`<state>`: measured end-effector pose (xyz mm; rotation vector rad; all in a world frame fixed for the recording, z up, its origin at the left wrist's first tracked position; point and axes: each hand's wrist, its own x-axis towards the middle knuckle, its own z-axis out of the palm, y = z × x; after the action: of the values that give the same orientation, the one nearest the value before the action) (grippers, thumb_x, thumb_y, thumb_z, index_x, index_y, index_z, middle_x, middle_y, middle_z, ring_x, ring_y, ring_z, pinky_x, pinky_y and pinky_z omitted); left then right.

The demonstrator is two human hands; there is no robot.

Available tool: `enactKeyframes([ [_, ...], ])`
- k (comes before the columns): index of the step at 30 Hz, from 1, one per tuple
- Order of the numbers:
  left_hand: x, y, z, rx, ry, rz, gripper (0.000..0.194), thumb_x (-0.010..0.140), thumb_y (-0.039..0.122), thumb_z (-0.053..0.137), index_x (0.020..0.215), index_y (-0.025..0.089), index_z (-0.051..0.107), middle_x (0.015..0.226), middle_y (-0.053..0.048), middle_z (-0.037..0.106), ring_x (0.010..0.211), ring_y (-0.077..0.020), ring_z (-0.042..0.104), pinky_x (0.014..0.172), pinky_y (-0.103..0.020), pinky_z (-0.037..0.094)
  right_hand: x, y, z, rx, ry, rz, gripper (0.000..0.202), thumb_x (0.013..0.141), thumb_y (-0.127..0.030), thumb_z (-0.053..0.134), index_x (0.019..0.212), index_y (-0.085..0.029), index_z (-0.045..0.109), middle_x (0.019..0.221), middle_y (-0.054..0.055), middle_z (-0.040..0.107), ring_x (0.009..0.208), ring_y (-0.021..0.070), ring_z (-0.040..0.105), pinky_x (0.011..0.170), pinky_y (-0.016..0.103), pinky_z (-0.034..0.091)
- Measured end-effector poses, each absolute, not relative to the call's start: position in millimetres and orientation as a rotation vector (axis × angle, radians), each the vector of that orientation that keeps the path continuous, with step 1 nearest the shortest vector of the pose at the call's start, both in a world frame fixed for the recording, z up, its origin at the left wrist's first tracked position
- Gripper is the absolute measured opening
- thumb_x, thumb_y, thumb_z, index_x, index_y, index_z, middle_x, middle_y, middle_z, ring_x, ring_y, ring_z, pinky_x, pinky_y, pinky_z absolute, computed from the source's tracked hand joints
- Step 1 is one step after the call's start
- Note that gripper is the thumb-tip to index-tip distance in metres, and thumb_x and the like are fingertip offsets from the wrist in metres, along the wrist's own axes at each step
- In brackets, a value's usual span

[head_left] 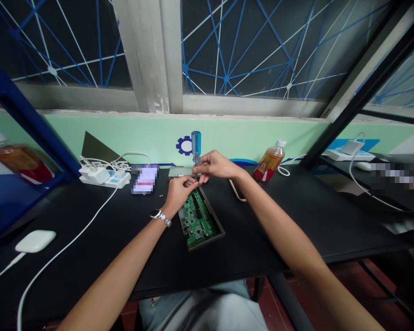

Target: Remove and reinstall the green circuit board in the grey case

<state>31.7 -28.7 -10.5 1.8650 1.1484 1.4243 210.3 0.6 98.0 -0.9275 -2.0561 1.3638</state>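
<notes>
My right hand [212,165] is closed around the lower part of a screwdriver [196,141], whose clear blue handle points straight up. Its shaft runs down between my fingers, and the tip is hidden. Just below it, my left hand [179,191], with a metal watch on the wrist, has thumb and fingertips pinched together near the shaft; what they hold is too small to tell. Under both hands lies a green circuit board [200,220] in a shallow metal case [214,214] on the black table. Both hands are over its far end.
Left of the hands are a lit phone [145,179], a white power strip [122,180] with plugs, and tiny metal bits [161,196]. A white charger [36,241] trails a cable. A drink bottle [269,160] stands back right, near a beige loop [237,191].
</notes>
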Motion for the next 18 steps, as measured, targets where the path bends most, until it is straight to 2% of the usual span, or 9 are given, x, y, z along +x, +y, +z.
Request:
enactKeyframes([
  [3,32,-27,-9,1.875,1.143,1.4,0.027,0.08,0.041,0.076,0.077,0.014,0.072,0.071,-0.004,0.072,0.065,-0.0166,0.064,0.064,-0.027,0.048,211,-2,101,-0.927,-2.077,1.388,0.028,0.083,-0.034,0.075,0.092,-0.008,0.071,0.069,0.007,0.075,0.056,0.0146,0.072,0.055,0.023,0.061],
  [7,33,-25,-7,1.896,1.131,1.379,0.024,0.08,0.038,0.075,0.081,0.014,0.071,0.073,-0.003,0.072,0.067,-0.0171,0.064,0.066,-0.027,0.048,210,-5,103,-0.911,-2.1,1.435,0.033,0.084,-0.039,0.074,0.098,-0.009,0.071,0.083,0.009,0.077,0.055,0.012,0.07,0.051,0.02,0.058],
  [11,35,-22,-8,1.896,1.135,1.378,0.014,0.082,0.027,0.07,0.076,0.014,0.07,0.073,-0.003,0.072,0.07,-0.0178,0.066,0.065,-0.026,0.048,206,-7,101,-0.891,-2.102,1.468,0.033,0.086,-0.039,0.072,0.102,-0.01,0.07,0.094,0.011,0.077,0.058,0.0107,0.071,0.051,0.018,0.057],
  [14,36,-22,-7,1.864,1.108,1.343,0.015,0.082,0.027,0.07,0.076,0.013,0.071,0.073,-0.004,0.074,0.072,-0.0195,0.069,0.067,-0.027,0.051,205,-5,96,-0.886,-2.12,1.418,0.03,0.085,-0.038,0.073,0.097,-0.01,0.07,0.084,0.009,0.076,0.06,0.0119,0.071,0.053,0.018,0.057],
  [18,32,-26,-3,1.742,0.882,1.224,0.025,0.085,0.036,0.071,0.093,0.013,0.075,0.093,-0.009,0.078,0.088,-0.0237,0.074,0.083,-0.034,0.058,208,1,92,-0.92,-2.096,1.381,0.029,0.083,-0.037,0.075,0.094,-0.012,0.069,0.078,0.006,0.076,0.062,0.0139,0.072,0.052,0.019,0.056],
])
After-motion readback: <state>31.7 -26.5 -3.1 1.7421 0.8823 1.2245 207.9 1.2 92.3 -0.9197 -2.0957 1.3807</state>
